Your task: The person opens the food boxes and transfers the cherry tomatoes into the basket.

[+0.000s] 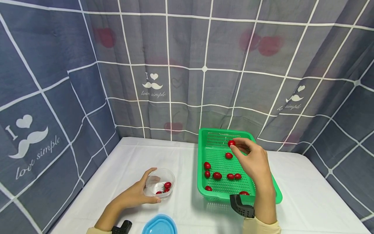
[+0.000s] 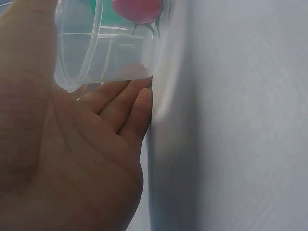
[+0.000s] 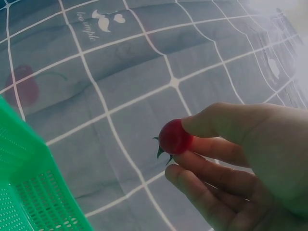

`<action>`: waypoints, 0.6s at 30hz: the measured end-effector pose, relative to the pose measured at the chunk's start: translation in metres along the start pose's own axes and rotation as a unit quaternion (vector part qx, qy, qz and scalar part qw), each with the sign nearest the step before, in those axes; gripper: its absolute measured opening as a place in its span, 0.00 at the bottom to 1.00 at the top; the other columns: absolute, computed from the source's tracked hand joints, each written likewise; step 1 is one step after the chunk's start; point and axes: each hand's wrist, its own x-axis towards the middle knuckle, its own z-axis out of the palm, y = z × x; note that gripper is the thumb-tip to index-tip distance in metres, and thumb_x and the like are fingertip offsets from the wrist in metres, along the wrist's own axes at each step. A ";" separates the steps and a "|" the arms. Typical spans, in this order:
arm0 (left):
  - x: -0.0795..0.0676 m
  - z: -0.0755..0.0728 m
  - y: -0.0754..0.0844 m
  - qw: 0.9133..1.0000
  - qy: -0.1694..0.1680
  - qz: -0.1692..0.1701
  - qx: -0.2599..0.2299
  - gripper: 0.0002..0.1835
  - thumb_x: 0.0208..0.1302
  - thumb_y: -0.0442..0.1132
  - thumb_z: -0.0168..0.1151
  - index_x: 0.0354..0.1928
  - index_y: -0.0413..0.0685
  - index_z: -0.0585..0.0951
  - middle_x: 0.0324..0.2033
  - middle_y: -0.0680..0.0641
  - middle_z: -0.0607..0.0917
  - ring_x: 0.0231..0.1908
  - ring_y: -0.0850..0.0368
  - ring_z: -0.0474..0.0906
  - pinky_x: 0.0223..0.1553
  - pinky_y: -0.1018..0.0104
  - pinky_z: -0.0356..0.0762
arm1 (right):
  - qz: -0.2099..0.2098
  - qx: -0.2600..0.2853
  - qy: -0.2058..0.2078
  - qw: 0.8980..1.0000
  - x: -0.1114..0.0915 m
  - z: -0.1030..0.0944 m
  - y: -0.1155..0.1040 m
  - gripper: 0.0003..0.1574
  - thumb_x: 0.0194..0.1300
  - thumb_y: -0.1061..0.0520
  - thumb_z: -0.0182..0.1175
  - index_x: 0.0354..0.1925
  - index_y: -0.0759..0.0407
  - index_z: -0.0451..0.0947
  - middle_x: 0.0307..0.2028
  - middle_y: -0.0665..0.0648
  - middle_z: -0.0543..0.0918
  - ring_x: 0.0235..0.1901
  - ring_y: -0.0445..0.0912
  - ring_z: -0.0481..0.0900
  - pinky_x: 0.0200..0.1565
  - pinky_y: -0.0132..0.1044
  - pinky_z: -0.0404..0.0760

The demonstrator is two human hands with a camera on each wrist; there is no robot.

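Between thumb and fingertips my right hand [image 1: 248,157] pinches a cherry tomato [image 3: 175,136], its green stem end pointing away from the palm. The hand is above the far part of a green basket [image 1: 225,197], where several more cherry tomatoes [image 1: 217,175] lie scattered on the perforated bottom. On the white table my left hand [image 1: 140,191] grips a small clear plastic cup [image 1: 152,187], thumb at the near side and fingers round the far side. A few cherry tomatoes [image 1: 167,185] sit inside the cup, one with green sepals showing in the left wrist view.
A light blue lid [image 1: 160,225] lies on the white tablecloth [image 1: 181,208] at the front edge of the head view, near the left wrist. Checked grey-blue curtains [image 1: 187,84] with white lines close off the back and both sides of the table.
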 end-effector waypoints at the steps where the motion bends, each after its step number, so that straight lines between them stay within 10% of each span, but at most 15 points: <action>1: 0.000 0.000 0.000 1.000 0.000 0.000 0.000 0.63 0.50 0.58 0.81 0.80 0.59 0.49 0.67 0.45 0.76 0.67 0.42 0.70 0.62 0.36 0.69 | 0.000 0.000 -0.001 1.000 0.000 0.000 0.000 0.17 0.71 0.48 0.67 0.53 0.54 0.86 0.46 0.55 0.90 0.48 0.48 0.89 0.49 0.22 0.77; 18: 0.001 0.001 -0.002 1.000 0.001 -0.002 -0.003 0.63 0.49 0.58 0.82 0.80 0.61 0.50 0.67 0.45 0.76 0.67 0.42 0.70 0.61 0.38 0.70 | -0.012 0.001 -0.021 1.000 0.000 0.004 -0.002 0.18 0.71 0.50 0.67 0.55 0.56 0.85 0.47 0.56 0.90 0.49 0.49 0.88 0.52 0.29 0.79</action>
